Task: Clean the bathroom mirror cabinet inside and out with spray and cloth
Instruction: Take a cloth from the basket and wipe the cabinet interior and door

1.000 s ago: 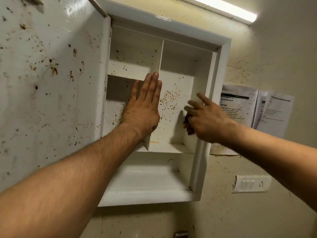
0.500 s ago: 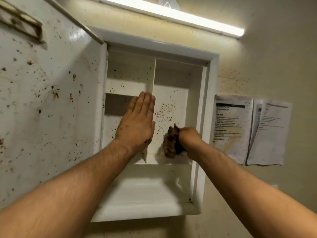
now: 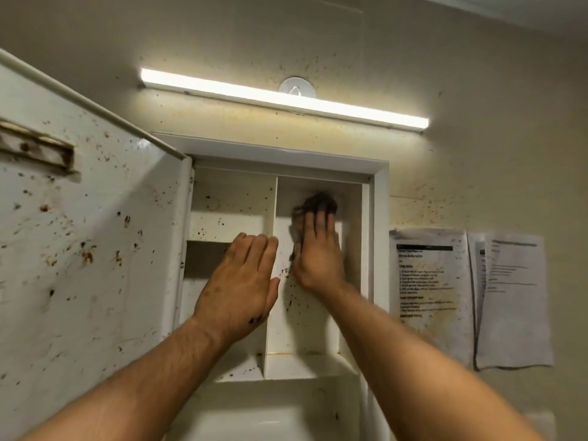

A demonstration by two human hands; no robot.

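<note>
The place is a bathroom, small and much used. In the middle of the frame a white wall cabinet point(image 3: 380, 218) is fixed to a cream painted wall point(image 3: 477, 74), with shelves and an upright divider point(image 3: 274, 205) inside. Its door point(image 3: 95, 233) stands open at the left of the frame. Just above the cabinet a long tube light point(image 3: 286, 101) is lit, as one finds over a bathroom mirror, and a round white fitting point(image 3: 297, 87) sits on the wall behind it. Brown specks cover the door, the cabinet and the wall. At the right of the frame, printed sheets point(image 3: 429, 281) with lines of text hang on the wall.
</note>
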